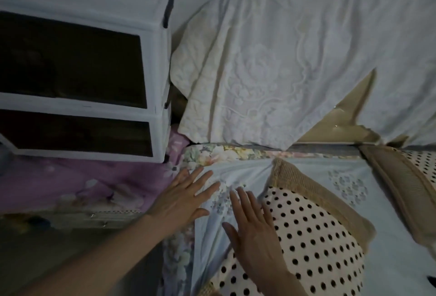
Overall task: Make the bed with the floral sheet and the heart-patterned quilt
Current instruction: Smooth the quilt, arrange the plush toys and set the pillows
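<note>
Hands, head view: we see left hand point(186, 199) and right hand point(254, 227) flat, fingers straight, grasping nothing.
Floral sheet point(247, 168): under both palms, gathered in folds between them.
Edges: its flowered border lies just beyond the left fingertips; the dotted pillow point(306, 236) seems to touch the right hand, though the light is dim.
Open room: bare sheet beyond the pillow; drawer unit point(77, 104) and purple cloth point(94, 177) on the left.
</note>
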